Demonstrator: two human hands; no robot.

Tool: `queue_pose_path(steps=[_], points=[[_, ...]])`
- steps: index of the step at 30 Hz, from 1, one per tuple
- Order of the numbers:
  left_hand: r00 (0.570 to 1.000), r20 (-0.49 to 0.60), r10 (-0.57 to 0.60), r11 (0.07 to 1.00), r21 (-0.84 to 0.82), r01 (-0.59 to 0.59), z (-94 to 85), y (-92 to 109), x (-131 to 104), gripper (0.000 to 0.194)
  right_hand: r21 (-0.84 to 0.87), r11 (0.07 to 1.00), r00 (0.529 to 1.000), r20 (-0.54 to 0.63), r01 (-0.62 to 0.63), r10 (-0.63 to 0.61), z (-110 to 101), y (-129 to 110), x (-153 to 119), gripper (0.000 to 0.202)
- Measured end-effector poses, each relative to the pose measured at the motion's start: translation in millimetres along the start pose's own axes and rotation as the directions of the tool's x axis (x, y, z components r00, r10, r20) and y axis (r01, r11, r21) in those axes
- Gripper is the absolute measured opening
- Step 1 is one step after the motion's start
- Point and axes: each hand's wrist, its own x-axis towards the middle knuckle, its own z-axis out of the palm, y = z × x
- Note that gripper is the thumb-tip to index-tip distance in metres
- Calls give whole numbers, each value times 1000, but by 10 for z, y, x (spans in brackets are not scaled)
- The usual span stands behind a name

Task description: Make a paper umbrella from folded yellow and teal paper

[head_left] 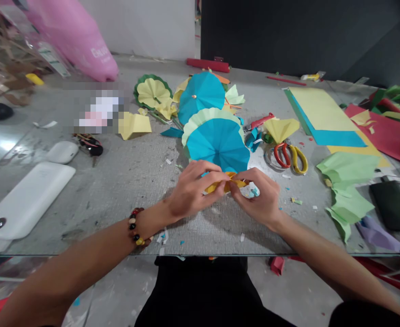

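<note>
My left hand (198, 188) and my right hand (257, 195) meet over the near middle of the table. Between them they pinch a small orange-yellow piece of paper (214, 187), partly hidden by the fingers. Just beyond lies a pleated blue paper disc (216, 141) with a pale green scalloped layer (195, 125) behind it. Farther back is another blue paper disc (204, 93) with a small point at its middle. Scissors (290, 156) with red and yellow handles lie to the right, touching or close to a yellow paper fan (279, 129).
Stacked coloured sheets (325, 109) and crumpled green paper (351, 181) lie right. At left are a white power bank (32, 200) with a cable, a white case (62, 151) and a folded yellow paper (135, 125). A pink bag (73, 36) stands back left. Paper scraps dot the table.
</note>
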Motion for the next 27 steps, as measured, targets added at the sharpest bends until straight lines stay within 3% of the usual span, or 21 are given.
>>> queue_pose_path(steps=[5,10,14,17,22,27], points=[[1000,6,-18,999,-40,18,-5,10,3,10,-5,998,998,8,-58,58,5,11,-6,13],[999,-32,1,998,-56,-3,-19,-8,-23,21,0,990,989,45,-140,139,6,48,-21,8],[999,-33,-34,988,152,39,-31,-34,-32,33,9,999,998,52,-47,46,-4,43,-21,12],[999,-9,34,965,259,-31,-26,-50,-25,29,7,1000,998,60,29,-29,-4,31,-29,16],[996,12,90,985,145,-91,-20,-60,13,25,6,999,999,-7,42,-42,5,29,-44,21],[991,51,121,989,84,-125,-16,-63,31,37,2,999,998,-38,52,-52,-15,43,-46,22]])
